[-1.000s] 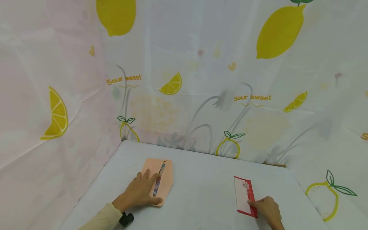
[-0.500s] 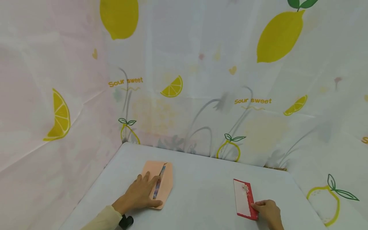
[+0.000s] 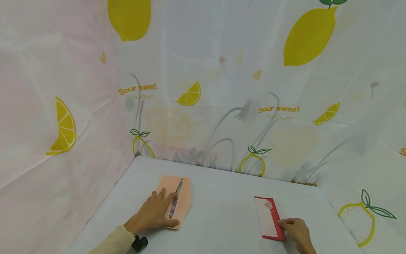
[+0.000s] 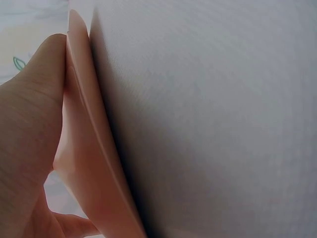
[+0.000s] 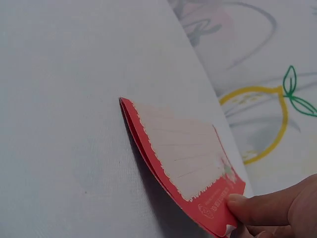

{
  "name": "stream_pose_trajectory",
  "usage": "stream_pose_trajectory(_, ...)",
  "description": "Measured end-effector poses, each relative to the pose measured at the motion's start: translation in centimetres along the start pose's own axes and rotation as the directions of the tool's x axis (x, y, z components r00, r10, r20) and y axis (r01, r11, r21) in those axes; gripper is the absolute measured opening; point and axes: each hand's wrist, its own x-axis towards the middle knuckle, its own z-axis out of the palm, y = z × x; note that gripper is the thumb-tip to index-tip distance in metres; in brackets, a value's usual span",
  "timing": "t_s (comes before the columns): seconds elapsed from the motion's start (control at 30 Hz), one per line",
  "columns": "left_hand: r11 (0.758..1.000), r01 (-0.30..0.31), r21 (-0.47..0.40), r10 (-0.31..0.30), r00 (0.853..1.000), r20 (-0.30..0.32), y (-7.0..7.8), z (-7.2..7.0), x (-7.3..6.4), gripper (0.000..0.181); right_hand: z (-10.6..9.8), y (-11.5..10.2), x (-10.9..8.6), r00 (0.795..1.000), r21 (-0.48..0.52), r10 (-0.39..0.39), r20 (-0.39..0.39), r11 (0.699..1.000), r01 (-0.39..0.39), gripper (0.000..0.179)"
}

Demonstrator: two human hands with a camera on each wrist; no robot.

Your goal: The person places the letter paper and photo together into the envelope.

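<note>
On the left of the table, a peach envelope (image 3: pixel 185 206) lies with a slit showing something bluish-purple (image 3: pixel 176 201) inside. My left hand (image 3: pixel 155 213) rests on it with fingers spread, the thumb by its near edge. In the left wrist view the envelope (image 4: pixel 94 163) has an edge slightly raised off the table, beside the thumb. On the right, my right hand (image 3: pixel 296 231) pinches a red-and-white card (image 3: pixel 265 218) with a small flower design by its right edge. The right wrist view shows the folded card (image 5: pixel 178 153) tilted, with lines printed on its pale panel.
The white table (image 3: pixel 222 211) spreads between the two hands. Behind it and at both sides hang lemon-printed cloth walls (image 3: pixel 209 134). A dark wrist strap piece (image 3: pixel 139 242) sits under the left wrist.
The card in my right hand has turned slightly, its far end shifting left. My left hand stays on the envelope. The head view has bobbed a little.
</note>
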Motion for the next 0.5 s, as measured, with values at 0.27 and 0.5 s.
stream_pose_trajectory(0.27,1.0,0.001,0.0,-0.001,1.0,-0.001,-0.01,0.04,-0.03,0.096,0.0,-0.01,0.24,0.999,0.169,-0.022,0.033,0.985,0.016,0.039)
stream_pose_trajectory(0.5,1.0,-0.01,0.003,0.01,1.0,-0.012,-0.14,0.14,-0.03,0.095,0.24,-0.71,0.03,0.999,0.277,-0.007,0.033,0.961,-0.002,0.047)
